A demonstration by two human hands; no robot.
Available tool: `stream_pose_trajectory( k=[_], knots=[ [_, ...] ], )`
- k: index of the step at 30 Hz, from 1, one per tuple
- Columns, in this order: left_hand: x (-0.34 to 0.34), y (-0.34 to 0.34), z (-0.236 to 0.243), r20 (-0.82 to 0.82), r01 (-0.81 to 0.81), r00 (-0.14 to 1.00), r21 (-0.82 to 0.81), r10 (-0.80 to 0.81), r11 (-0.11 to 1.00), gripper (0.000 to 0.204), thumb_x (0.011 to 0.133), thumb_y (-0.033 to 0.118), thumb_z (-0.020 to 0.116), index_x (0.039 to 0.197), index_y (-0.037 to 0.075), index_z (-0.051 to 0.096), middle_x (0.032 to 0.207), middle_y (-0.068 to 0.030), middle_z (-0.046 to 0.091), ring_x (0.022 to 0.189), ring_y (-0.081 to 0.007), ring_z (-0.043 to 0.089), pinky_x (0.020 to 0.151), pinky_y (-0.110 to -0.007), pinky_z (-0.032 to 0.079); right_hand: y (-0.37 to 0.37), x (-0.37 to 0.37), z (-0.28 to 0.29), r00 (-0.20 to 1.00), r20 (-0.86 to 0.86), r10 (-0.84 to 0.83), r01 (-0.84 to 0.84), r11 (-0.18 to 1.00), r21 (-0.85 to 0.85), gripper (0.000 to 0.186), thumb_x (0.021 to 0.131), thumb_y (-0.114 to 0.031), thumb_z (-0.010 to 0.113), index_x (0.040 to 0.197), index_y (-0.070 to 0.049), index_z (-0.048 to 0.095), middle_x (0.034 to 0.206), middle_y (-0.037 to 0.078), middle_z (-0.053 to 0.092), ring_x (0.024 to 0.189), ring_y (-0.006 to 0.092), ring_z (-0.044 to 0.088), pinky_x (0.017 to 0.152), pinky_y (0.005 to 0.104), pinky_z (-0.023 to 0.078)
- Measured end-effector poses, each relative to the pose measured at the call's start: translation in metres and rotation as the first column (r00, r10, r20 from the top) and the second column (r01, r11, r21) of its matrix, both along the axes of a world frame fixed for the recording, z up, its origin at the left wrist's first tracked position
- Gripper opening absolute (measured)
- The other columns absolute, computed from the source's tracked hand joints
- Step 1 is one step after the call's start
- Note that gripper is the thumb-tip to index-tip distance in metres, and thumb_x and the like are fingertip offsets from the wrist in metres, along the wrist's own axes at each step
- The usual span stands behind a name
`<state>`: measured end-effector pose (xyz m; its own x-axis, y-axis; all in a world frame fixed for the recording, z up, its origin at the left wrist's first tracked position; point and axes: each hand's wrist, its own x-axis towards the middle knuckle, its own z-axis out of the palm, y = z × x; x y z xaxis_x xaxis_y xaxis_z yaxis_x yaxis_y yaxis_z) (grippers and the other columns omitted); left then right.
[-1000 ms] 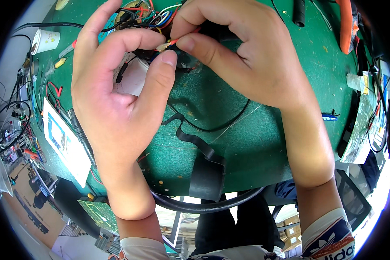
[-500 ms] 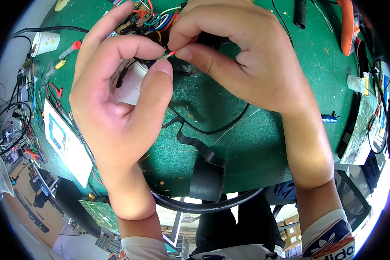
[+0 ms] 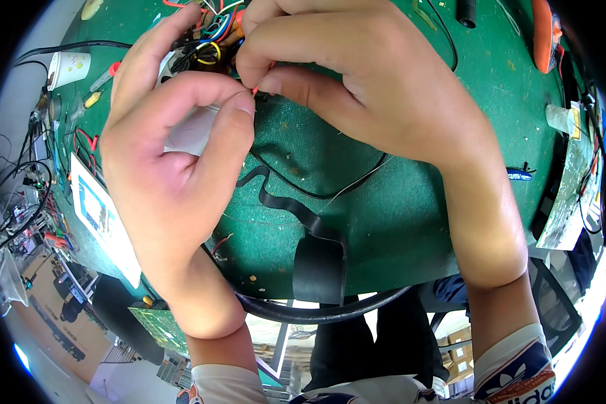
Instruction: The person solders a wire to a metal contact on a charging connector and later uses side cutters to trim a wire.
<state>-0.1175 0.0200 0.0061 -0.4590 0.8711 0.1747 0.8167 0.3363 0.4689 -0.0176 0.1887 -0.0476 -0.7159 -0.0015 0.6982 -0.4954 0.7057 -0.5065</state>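
Note:
My right hand (image 3: 384,87) pinches a thin red wire (image 3: 254,90) between thumb and forefinger. The tips of my left thumb and forefinger are pressed together at the wire's end, with my left hand (image 3: 161,145) just beside the right. The bare tip is hidden by the fingers. Behind the hands lies a bundle of coloured wires (image 3: 212,47) in red, white, blue and yellow. Under my left fingers a white sheet or box (image 3: 190,131) is partly covered. A black cable (image 3: 303,197) curves over the green table mat (image 3: 390,236) below the hands.
A black strap with a wide flat end (image 3: 318,269) lies near the front edge. At left stand a paper cup (image 3: 69,69), a red-capped tube (image 3: 106,77) and a white printed card (image 3: 104,215). An orange-handled tool (image 3: 543,40) and a blue pen-like item (image 3: 519,174) are at right.
Both hands have shifted slightly left, and the fingertips have drawn closer together. The left thumb and forefinger have closed at the wire's end. More of the wire bundle shows between the hands.

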Motion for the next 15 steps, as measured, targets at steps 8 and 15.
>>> stream_pose_trajectory(
  k=[8,15],
  knots=[
    [-0.019,-0.014,-0.016,-0.057,0.142,0.989,0.107,-0.137,0.984,0.011,0.092,0.008,0.064,0.090,-0.003,0.065,0.135,-0.0254,0.057,0.128,-0.0281,0.054,0.097,-0.033,0.042,-0.005,-0.006,-0.006,1.000,-0.026,-0.009,0.007,0.995,-0.102,0.008,0.083,-0.002,0.064,0.088,-0.003,0.059,0.088,0.011,0.054,0.084,0.0312,0.053,0.079,0.0401,0.043],
    [0.008,0.009,-0.010,0.314,-0.121,0.949,0.248,0.039,0.961,0.008,0.096,0.004,0.058,0.095,-0.003,0.062,0.124,-0.0203,0.060,0.137,-0.0307,0.045,0.102,-0.034,0.038,0.000,-0.007,-0.004,1.000,0.026,-0.001,0.002,0.999,-0.036,0.005,0.089,-0.007,0.058,0.087,-0.003,0.055,0.085,0.013,0.053,0.082,0.0331,0.052,0.080,0.0412,0.042]
  ],
)
